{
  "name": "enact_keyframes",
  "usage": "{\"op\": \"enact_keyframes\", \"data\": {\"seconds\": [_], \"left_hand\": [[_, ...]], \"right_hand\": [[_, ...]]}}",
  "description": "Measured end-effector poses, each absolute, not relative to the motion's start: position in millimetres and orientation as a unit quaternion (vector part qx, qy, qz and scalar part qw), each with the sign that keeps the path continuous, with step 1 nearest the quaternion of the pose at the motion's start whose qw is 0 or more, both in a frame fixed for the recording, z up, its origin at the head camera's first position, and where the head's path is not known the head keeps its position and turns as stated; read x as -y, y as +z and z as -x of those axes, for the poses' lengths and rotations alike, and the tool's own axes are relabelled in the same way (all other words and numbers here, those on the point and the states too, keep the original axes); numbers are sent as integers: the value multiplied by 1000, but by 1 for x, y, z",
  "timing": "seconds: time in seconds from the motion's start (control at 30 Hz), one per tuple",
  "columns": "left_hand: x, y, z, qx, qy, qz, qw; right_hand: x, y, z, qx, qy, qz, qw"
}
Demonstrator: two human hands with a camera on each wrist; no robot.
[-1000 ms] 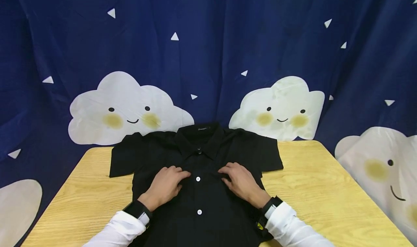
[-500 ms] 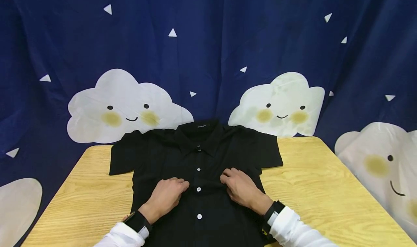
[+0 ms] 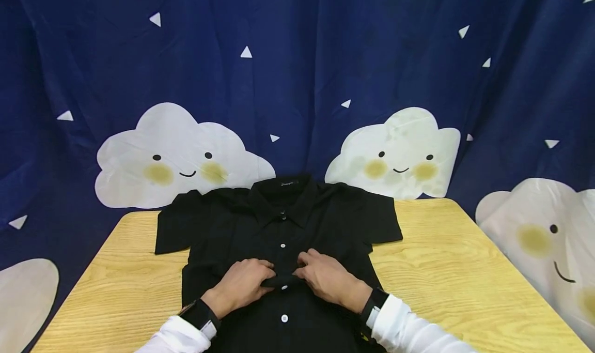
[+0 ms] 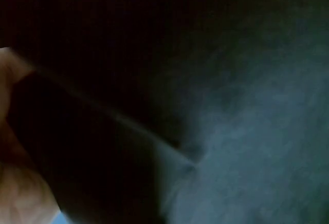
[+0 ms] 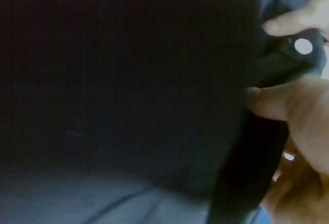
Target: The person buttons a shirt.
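A black short-sleeved button shirt (image 3: 223,224) lies face up, its collar toward the far edge. White buttons run down its middle. My left hand (image 3: 244,286) pinches the shirt front just left of one button (image 3: 284,287). On the other side of that button, my right hand (image 3: 327,280) grips the cloth too. Between them the fabric stands up in a small raised fold. Dark cloth fills most of the left wrist view, with part of my left hand (image 4: 23,188) at its edge. In the right wrist view, the thumb of my right hand (image 5: 300,111) presses on the cloth.
Under the shirt is a light wood-grain table (image 3: 125,270), showing on both sides. A dark blue curtain (image 3: 297,58) with smiling white clouds hangs right behind its far edge. The shirt's lower end runs out of the head view.
Both hands slid down the shirt front, toward me, and my right hand moved inward to the button line. The cloth between them has been gathered and lifted into a fold.
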State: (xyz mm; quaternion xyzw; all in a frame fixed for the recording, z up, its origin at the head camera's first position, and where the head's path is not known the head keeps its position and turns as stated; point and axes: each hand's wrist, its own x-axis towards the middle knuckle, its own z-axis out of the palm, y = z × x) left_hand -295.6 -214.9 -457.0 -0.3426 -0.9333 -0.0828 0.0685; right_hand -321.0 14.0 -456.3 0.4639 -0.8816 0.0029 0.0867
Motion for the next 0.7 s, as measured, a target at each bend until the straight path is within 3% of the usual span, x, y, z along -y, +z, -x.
{"op": "enact_keyframes", "data": {"seconds": [0.23,0.5,0.63,0.7], "left_hand": [[217,-451,285,935,-97,341,-20],[219,-449,276,937,-70,339,-43],[217,-449,276,947,-53,305,-83],[216,-450,279,952,-48,286,-102]], "right_hand": [[-20,-461,312,879,-23,-473,54],[-24,-460,310,851,-100,-502,119],[-23,-462,306,870,-117,-470,93],[-22,-461,305,883,-129,-448,49]]}}
